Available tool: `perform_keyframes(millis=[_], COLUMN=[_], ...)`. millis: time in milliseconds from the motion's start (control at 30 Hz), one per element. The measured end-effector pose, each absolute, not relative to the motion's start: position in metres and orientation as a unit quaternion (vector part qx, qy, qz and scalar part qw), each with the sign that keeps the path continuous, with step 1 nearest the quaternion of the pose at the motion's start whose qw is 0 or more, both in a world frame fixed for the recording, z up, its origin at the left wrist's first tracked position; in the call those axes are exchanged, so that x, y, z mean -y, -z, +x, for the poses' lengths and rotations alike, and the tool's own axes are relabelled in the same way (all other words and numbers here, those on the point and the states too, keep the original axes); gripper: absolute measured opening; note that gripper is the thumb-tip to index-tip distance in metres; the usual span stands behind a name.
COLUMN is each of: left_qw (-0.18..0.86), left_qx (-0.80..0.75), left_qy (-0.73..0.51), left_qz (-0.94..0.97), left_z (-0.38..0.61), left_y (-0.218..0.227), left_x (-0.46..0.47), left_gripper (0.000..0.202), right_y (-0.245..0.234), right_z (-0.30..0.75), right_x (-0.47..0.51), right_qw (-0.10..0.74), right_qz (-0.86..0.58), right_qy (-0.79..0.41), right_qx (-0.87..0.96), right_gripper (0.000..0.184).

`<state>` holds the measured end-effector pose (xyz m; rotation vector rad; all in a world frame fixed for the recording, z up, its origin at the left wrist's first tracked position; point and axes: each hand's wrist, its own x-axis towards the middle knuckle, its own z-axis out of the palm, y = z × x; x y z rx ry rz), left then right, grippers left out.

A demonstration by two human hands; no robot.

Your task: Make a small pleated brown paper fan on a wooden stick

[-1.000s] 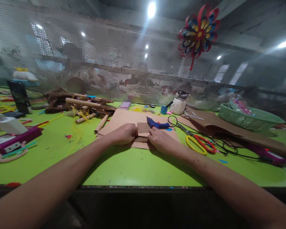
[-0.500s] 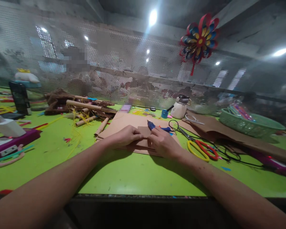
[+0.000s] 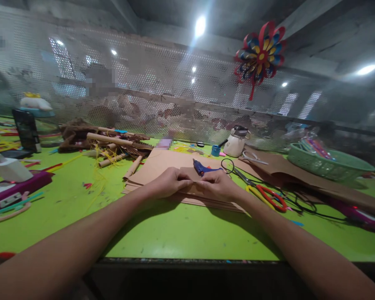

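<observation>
Both my hands meet over a stack of brown paper sheets [image 3: 162, 164] on the green table [image 3: 181, 233]. My left hand [image 3: 168, 182] is curled, its fingertips pinching a small brown paper piece [image 3: 190, 173]. My right hand [image 3: 220, 184] pinches the same piece from the right side. A blue glue gun [image 3: 203, 168] lies on the sheets just beyond my right hand's fingers.
Yellow and red scissors [image 3: 265, 196] and a black cord lie right of my hands. A white jar [image 3: 236, 141] and green basket [image 3: 328, 162] stand farther back right. Rolled brown paper tubes [image 3: 115, 143] and a purple tray [image 3: 15, 187] are at left. A perforated screen runs along the back.
Both hands have shifted slightly away from me on the sheets, and the fingertips have come together on the small paper piece. The view has tilted a little.
</observation>
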<state>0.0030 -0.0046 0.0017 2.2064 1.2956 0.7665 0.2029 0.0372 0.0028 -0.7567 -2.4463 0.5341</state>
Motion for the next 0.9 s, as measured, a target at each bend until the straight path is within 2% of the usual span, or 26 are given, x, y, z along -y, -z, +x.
perform_keyframes(millis=[167,300,700,900], left_qw=[0.233,0.241,0.356,0.321], left_qx=[-0.49,-0.478,-0.495,-0.501], left_qy=[-0.242,-0.252,-0.28,-0.268], left_qz=[0.804,0.806,0.741,0.758], left_z=[-0.001,0.001,0.0,-0.001], left_y=[-0.001,-0.001,-0.006,-0.01], left_x=[0.006,0.009,0.013,0.017], left_gripper=[0.033,0.028,0.031,0.031], right_y=[-0.006,-0.007,-0.006,-0.003], right_z=[0.206,0.204,0.201,0.199], right_x=[-0.036,-0.034,-0.035,-0.034], right_qw=[0.232,0.24,0.28,0.286], right_qz=[-0.296,-0.276,-0.255,-0.267], right_qy=[-0.207,-0.235,-0.259,-0.232], right_qx=[0.903,0.901,0.888,0.89], right_gripper=[0.033,0.024,0.025,0.029])
